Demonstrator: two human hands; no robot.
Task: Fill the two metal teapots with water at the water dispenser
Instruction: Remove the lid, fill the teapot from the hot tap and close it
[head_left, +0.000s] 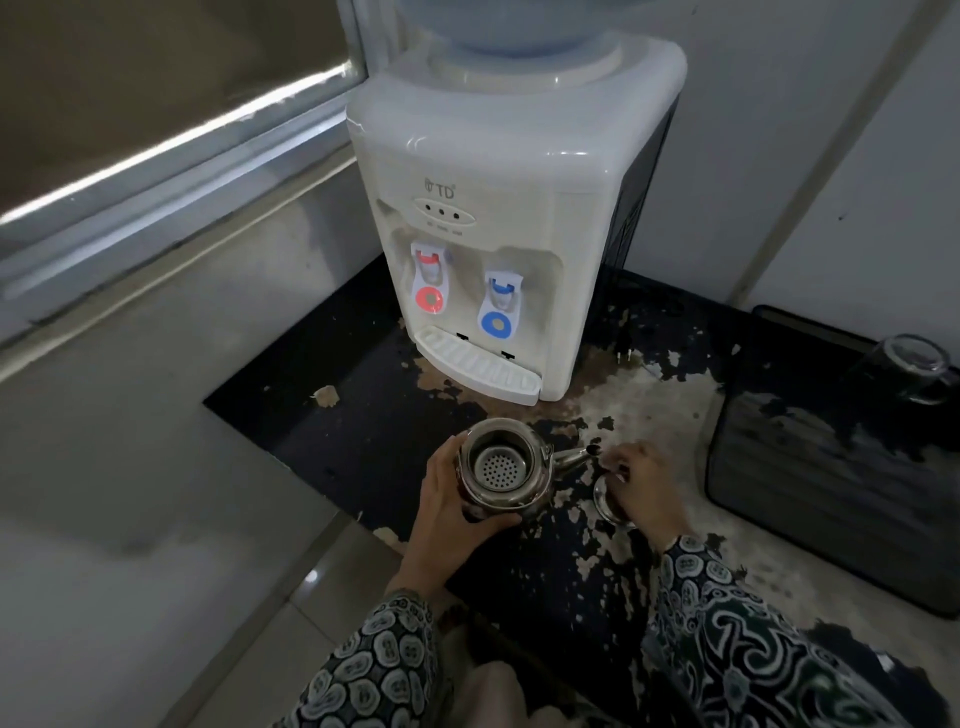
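A round, shiny metal teapot (501, 470) with its lid off stands on the worn black countertop (322, 431), just in front of the white tabletop water dispenser (498, 218). Its open mouth shows a perforated metal strainer (497, 469) inside, and its spout points right. The left hand (457, 499) wraps around the pot's left and near side, fingers curled against the body and thumb along the front. The right hand (641, 486) sits just right of the spout tip, fingers bent down and pinching a small round metal lid (608, 499) that lies low by the countertop; whether the lid touches the surface cannot be told. The dispenser's front reads "TD" beside a small logo, above three indicator dots with tiny unreadable labels. Below are a red-marked tap (430, 280) and a blue-marked tap (500, 306) over a white drip tray (478, 366).
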